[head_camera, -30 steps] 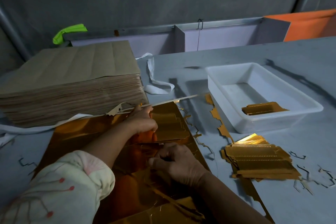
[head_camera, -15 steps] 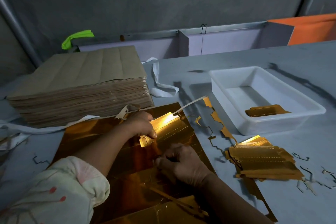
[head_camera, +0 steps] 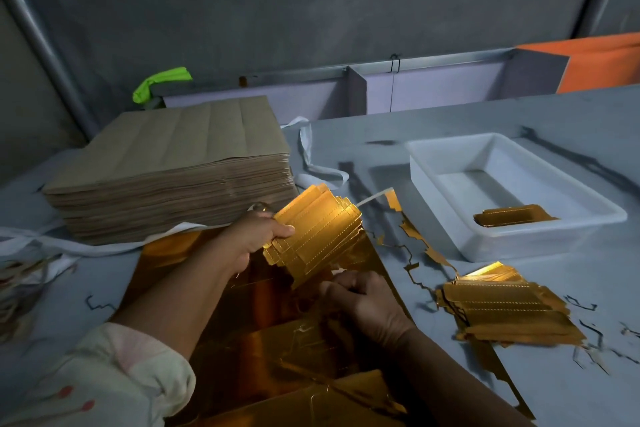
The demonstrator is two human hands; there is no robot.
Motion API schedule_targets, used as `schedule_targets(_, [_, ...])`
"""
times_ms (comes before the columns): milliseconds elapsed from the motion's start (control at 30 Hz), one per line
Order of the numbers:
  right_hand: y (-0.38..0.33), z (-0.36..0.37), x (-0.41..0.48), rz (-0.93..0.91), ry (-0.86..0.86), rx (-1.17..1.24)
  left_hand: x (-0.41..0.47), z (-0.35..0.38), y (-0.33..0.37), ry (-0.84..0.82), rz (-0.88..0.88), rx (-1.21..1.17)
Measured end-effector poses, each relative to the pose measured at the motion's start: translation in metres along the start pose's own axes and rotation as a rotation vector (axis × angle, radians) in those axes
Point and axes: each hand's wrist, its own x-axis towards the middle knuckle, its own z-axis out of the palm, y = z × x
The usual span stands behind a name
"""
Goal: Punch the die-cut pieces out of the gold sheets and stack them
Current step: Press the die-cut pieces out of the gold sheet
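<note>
A gold sheet (head_camera: 214,350) lies flat on the table in front of me. My left hand (head_camera: 256,239) grips a bundle of gold die-cut pieces (head_camera: 318,229) by its left edge and holds it tilted up off the sheet. My right hand (head_camera: 363,302) rests on the sheet just below the bundle, fingers curled against the bundle's lower edge; what they pinch is hidden. A stack of punched gold pieces (head_camera: 502,308) lies on the table to the right.
A thick pile of brown paper sheets (head_camera: 173,170) stands at the back left. A white plastic tray (head_camera: 450,163) at the right holds a few gold pieces (head_camera: 512,215). Gold and white offcut strips (head_camera: 415,243) litter the table. A white ribbon (head_camera: 311,166) lies behind.
My left hand has lifted the bundle of die-cut pieces up off the gold sheet and tilted it. My right hand has stayed in place on the sheet.
</note>
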Motion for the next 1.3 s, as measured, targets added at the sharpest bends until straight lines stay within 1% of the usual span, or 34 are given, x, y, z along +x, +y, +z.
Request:
schedule_targets(67, [-0.002, 0.001, 0.001, 0.036, 0.032, 0.158, -0.005, -0.001, 0.001, -0.007, 0.008, -0.035])
schedule_targets(167, [-0.008, -0.001, 0.006, 0.088, 0.148, 0.393, -0.011, -0.001, 0.003, -0.034, -0.01, -0.105])
schedule_targets(267, [-0.012, -0.009, 0.01, 0.168, 0.23, 0.5, -0.016, 0.0, 0.002, -0.094, -0.02, -0.18])
schedule_targets(367, [-0.013, -0.014, 0.011, 0.209, 0.21, 0.576, -0.019, 0.003, -0.002, -0.124, -0.024, -0.188])
schedule_targets(467, [-0.013, -0.015, 0.01, 0.214, 0.15, 0.51, -0.021, 0.009, -0.005, -0.126, -0.031, -0.17])
schedule_targets(533, [-0.011, -0.014, 0.009, 0.233, 0.102, 0.402, -0.021, 0.011, -0.006, -0.115, -0.032, -0.177])
schedule_targets(633, [-0.006, -0.013, 0.008, 0.231, 0.089, 0.267, -0.022, 0.013, -0.007, -0.09, -0.042, -0.199])
schedule_targets(767, [-0.003, -0.012, 0.009, 0.176, 0.071, 0.29, -0.02, 0.011, -0.006, -0.008, -0.066, -0.27])
schedule_targets(933, [-0.003, -0.011, 0.007, 0.155, 0.083, 0.219, -0.017, 0.008, -0.006, 0.095, -0.135, -0.448])
schedule_targets(1067, [-0.004, -0.01, 0.007, 0.153, 0.11, 0.324, -0.016, 0.007, -0.008, 0.115, -0.155, -0.468])
schedule_targets(1200, [-0.005, -0.009, 0.007, 0.157, 0.195, 0.458, -0.017, 0.008, -0.009, 0.101, -0.169, -0.491])
schedule_targets(1300, [-0.003, -0.01, 0.008, 0.16, 0.234, 0.516, -0.017, 0.009, -0.011, 0.095, -0.172, -0.512])
